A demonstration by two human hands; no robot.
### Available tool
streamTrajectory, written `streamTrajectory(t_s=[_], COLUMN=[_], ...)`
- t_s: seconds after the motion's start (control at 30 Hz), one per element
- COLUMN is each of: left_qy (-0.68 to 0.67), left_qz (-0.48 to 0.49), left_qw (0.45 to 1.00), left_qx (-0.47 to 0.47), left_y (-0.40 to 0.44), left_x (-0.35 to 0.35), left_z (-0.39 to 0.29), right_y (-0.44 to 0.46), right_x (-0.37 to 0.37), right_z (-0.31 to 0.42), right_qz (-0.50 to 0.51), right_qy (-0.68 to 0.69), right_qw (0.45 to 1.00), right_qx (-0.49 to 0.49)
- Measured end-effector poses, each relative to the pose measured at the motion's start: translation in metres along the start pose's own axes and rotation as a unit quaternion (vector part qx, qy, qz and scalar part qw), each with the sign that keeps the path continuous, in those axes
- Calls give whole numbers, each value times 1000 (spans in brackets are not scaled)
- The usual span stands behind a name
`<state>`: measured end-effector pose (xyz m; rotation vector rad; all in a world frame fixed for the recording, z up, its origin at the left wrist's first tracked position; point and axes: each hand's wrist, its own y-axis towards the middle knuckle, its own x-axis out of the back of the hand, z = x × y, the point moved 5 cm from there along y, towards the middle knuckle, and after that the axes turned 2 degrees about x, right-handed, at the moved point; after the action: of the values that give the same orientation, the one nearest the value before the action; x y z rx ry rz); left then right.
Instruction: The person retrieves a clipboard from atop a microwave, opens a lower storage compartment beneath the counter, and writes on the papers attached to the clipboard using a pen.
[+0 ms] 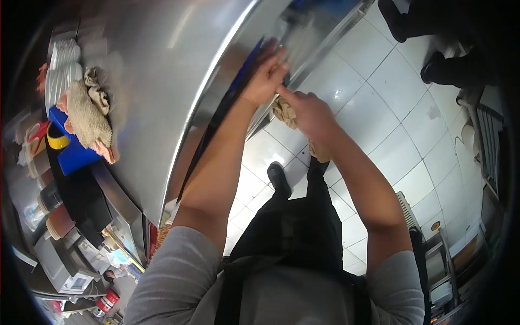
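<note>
Both bare arms reach forward and down past the front edge of the stainless-steel counter (pixel 157 59), the left one nearly straight along it, the right one bent at the elbow and angled inward. The left hand (pixel 264 82) is beside a dark blue-edged strip (pixel 238 81) below the counter edge, its fingers stretched forward and slightly parted; blur hides their tips, so whether they close on something cannot be told. The right hand (pixel 314 115) has its index finger extended to the left hand, apparently touching near the thumb, with the other fingers curled under. A crumpled brown cloth (pixel 285 112) shows below the right hand, against the tiled floor (pixel 374 135); the grip is hidden, so I cannot tell whether the fingers clamp it. At the counter's far left, a blue container (pixel 78 158) stands near a yellow tape roll (pixel 56 136), partly under a beige towel (pixel 89 115). Beyond are a dark-filled bottle (pixel 50 198) and a reddish-brown one (pixel 58 222), with stacked white dishes (pixel 64 73) near the towel.
</note>
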<state>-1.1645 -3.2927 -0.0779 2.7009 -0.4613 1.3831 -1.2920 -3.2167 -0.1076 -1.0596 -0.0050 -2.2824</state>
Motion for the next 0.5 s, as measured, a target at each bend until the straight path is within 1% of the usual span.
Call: streamTrajectory(t_s=[0.03,0.07,0.1,0.13,0.17,0.2,0.23,0.27,0.33,0.4,0.43,0.47,0.5], left_qy=[-57,-110,-161,-13,132,103,76,48,-151,-141,-61,19,98], left_qz=[13,26,36,-57,-146,-84,-21,41,-34,-86,-96,-104,-110], left_qw=[992,967,927,990,976,990,976,937,933,969,989,994,985], left_qx=[115,228,337,128,-93,55,201,344,324,184,96,5,-86], left_y=[-2,-8,-13,-10,-16,-12,-19,-29,-29,-19,-9,5,16], left_x=[5,11,16,25,21,17,15,11,5,13,15,14,11], left_z=[4,8,12,30,40,45,43,42,16,-22,-29,-35,-41], right_y=[0,0,-1,-2,-3,-3,-4,-4,-3,-2,-2,-1,-1], right_x=[5,8,13,16,18,19,19,18,11,2,1,0,0], right_z=[5,8,12,14,14,15,15,15,12,7,7,6,6], right_qz=[5,22,39,55,58,60,63,60,53,32,30,28,23], right_qy=[21,30,38,46,43,42,41,43,48,45,46,47,47], right_qw=[1000,999,998,997,997,996,996,996,997,998,998,998,999], right_qx=[-2,-14,-26,-39,-41,-43,-45,-44,-39,-21,-15,-10,-6])
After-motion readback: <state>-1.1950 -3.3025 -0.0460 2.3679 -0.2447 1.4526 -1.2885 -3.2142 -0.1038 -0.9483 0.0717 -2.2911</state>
